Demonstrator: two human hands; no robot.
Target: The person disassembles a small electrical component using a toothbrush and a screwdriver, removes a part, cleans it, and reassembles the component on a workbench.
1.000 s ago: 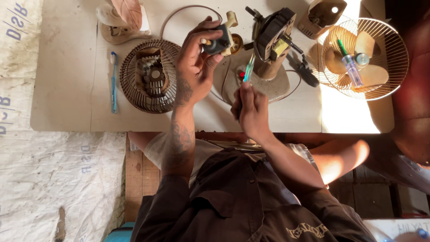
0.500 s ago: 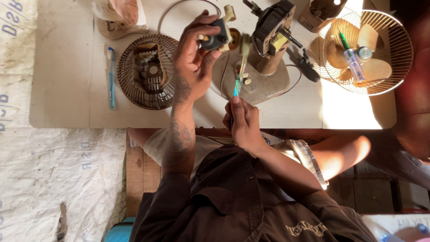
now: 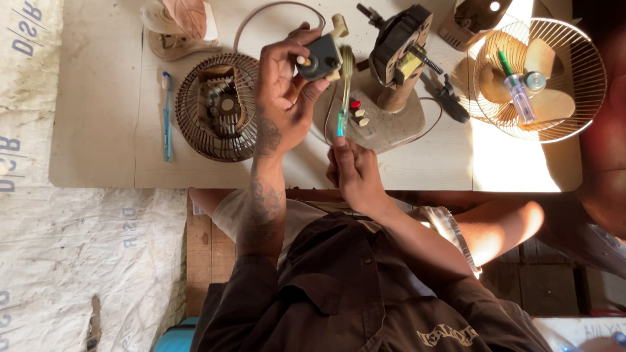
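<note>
Two hands at work on a small fan part above a cluttered bench

Two hands meet over the pale wooden bench (image 3: 98,98): the left hand (image 3: 287,91) is closed around a small dark grey boxy fan part with a round knob (image 3: 321,58), lifted clear of the surface and turned toward the face, apparently so its end can be reached. The right hand (image 3: 352,173) is closed on the lower end of a slim screwdriver with a translucent green handle (image 3: 342,107), its shaft pointing up toward the part; whether the tip touches it cannot be told. Just behind stands a stripped beige desk-fan base with coloured push buttons (image 3: 385,124), its motor head (image 3: 398,45) exposed. To the left lies a round brown wire fan guard (image 3: 218,107) holding a dark motor piece, and beside it a blue pen-like tool (image 3: 167,117). On the right, in hard sunlight, a light wire guard cradles beige fan blades (image 3: 541,81) and a clear-handled screwdriver with a green top (image 3: 518,94). Further objects at the far edge are cut off by the frame, and glare washes out the bench's right side.
</note>
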